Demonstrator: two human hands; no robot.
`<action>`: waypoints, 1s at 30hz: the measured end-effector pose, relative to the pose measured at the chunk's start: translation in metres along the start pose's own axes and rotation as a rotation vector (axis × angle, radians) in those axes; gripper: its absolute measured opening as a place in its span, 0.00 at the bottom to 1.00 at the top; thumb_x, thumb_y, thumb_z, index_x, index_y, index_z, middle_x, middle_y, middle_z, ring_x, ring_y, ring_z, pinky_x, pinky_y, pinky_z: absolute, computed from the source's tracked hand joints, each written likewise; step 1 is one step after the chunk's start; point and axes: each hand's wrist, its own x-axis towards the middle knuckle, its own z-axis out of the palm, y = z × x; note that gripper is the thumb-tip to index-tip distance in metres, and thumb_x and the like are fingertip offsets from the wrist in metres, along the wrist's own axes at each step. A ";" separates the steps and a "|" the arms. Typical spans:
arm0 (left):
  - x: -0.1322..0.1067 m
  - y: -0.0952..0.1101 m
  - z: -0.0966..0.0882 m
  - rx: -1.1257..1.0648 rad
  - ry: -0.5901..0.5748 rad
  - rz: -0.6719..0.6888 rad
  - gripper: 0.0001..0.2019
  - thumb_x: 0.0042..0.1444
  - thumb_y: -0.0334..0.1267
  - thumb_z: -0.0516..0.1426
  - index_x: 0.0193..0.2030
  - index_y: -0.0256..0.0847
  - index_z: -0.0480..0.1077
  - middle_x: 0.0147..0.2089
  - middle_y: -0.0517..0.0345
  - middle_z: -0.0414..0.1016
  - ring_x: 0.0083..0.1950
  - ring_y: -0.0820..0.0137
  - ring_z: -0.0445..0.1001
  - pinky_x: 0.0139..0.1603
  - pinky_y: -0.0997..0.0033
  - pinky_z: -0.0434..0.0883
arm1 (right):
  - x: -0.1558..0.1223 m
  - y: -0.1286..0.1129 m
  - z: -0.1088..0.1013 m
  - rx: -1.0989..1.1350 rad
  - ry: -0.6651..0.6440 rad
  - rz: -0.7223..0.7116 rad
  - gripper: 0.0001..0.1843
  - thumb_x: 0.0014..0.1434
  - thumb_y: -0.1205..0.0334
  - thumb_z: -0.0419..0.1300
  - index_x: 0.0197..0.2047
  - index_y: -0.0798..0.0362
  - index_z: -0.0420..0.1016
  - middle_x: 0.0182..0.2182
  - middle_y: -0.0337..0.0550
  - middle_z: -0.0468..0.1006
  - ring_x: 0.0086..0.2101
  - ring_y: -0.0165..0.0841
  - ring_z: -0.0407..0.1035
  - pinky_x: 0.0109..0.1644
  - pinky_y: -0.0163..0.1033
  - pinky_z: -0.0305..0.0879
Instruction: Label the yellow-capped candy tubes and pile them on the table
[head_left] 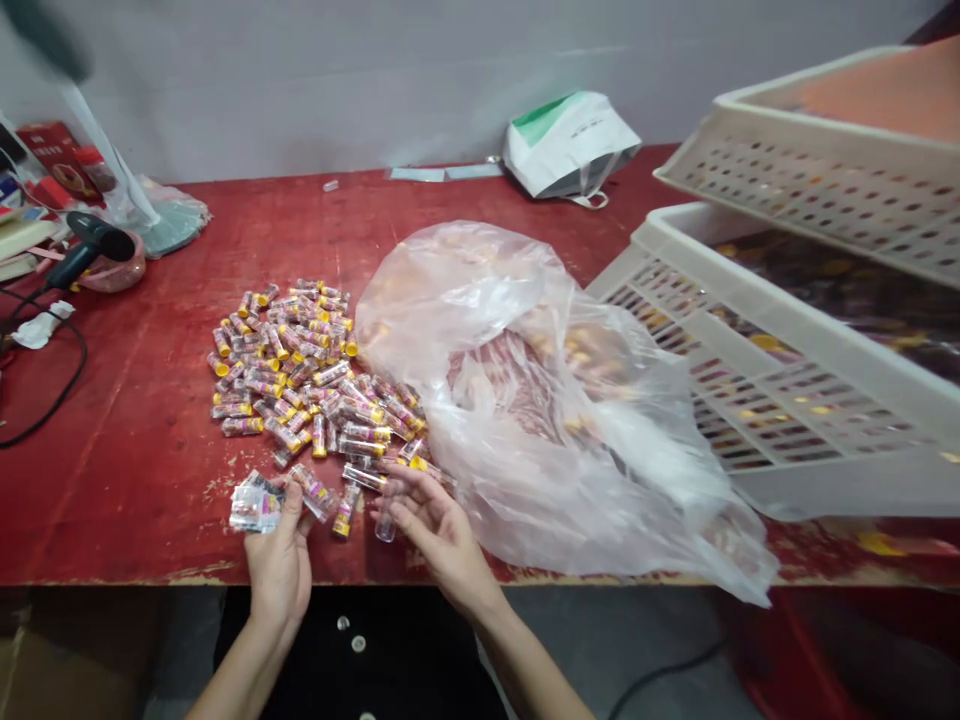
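Note:
A heap of small clear tubes with yellow caps and printed labels (281,365) lies on the red-painted table (127,450). My left hand (279,560) is at the heap's front edge, pinching a small printed plastic packet (255,503), with a labelled tube (315,492) just beside its fingers. My right hand (439,530) curves around an unlabelled clear tube (385,520) at its fingertips. A crumpled clear plastic bag (532,410) lies to the right of that hand, with more tubes dimly visible inside it.
Two stacked off-white perforated crates (780,330) stand at the right, holding dark contents. A black hair dryer or heat gun (90,247) and a tape roll (112,265) sit at the far left beside a black cable (52,390). A white-and-green bag (566,145) rests against the back wall.

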 end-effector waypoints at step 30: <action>0.022 0.024 -0.084 0.068 -0.015 -0.095 0.22 0.36 0.34 0.72 0.39 0.38 0.73 0.42 0.51 0.80 0.49 0.61 0.77 0.55 0.60 0.71 | 0.115 0.043 0.243 -1.018 -0.639 -0.327 0.15 0.68 0.60 0.52 0.55 0.54 0.67 0.51 0.58 0.72 0.51 0.45 0.67 0.55 0.54 0.64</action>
